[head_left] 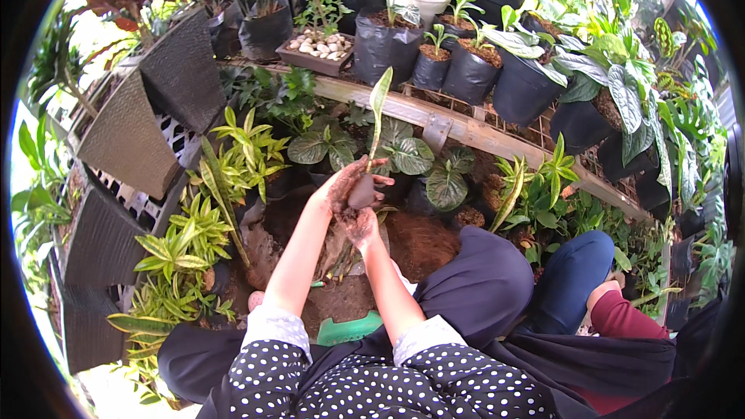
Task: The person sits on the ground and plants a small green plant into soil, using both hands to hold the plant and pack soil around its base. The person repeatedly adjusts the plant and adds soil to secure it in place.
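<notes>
Both my hands, smeared with dark soil, are held together in front of me around a young plant (379, 109) with one long, upright, pale-edged leaf. At its base is a small dark, rounded bag or clump (362, 192); which of the two, I cannot tell. My left hand (341, 188) curls around the left side of that base, fingers reaching past it. Just below, my right hand (362, 226) cups the base from underneath. Beneath the hands lies brown soil (419, 239), with a few loose cut stems (339, 264) near it.
A green plastic tool or tray (349, 329) lies close to my lap. Leafy plants (248, 147) surround the soil. Beyond, a wooden-edged rack (466, 140) carries black grow bags (386, 46) and a tray of white pebbles (317, 50). Another person's knee (570, 275) and red sleeve (625, 314) are at right.
</notes>
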Demonstrator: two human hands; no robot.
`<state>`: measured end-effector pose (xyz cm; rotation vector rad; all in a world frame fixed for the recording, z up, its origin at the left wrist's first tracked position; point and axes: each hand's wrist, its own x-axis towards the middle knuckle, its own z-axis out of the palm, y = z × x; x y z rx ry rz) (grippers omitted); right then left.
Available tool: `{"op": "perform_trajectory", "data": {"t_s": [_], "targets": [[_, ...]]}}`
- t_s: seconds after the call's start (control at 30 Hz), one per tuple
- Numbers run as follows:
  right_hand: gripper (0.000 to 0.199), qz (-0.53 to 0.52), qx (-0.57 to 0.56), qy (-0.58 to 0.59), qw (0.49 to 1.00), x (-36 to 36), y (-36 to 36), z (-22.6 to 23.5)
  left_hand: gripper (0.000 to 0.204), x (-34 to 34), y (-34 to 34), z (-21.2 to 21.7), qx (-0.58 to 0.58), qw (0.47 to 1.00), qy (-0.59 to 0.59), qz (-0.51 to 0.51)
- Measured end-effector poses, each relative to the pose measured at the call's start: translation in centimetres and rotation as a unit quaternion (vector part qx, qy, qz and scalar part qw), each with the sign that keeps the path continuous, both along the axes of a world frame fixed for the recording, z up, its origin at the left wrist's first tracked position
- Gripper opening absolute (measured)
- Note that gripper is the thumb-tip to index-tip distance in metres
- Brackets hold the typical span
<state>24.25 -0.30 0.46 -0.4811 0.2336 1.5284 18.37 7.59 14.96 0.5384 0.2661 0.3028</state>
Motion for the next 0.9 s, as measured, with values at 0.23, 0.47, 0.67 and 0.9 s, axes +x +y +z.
{"op": "perform_trajectory", "data": {"t_s": [0.23,0.47,0.67,0.9], "targets": [[0.045,0.131,0.163,-0.027,0.978,-1.4,-0.2,2.9,0.049,-11.6,-2.5,4.9,0.081,0.982,0.101,0.137],[0.025,0.162,0.16,-0.1,0.969,-4.4,0.7,7.2,0.033,-19.0,-5.0,9.7,0.061,0.924,0.205,0.317],[0.019,0.208,0.135,-0.249,0.936,-9.0,0.6,12.2,0.026,-22.5,-3.8,13.6,0.069,0.879,0.251,0.399],[0.022,0.268,0.195,-0.132,0.934,-6.7,3.7,14.5,0.023,-24.4,-5.2,15.5,0.104,0.872,0.256,0.405]]}}
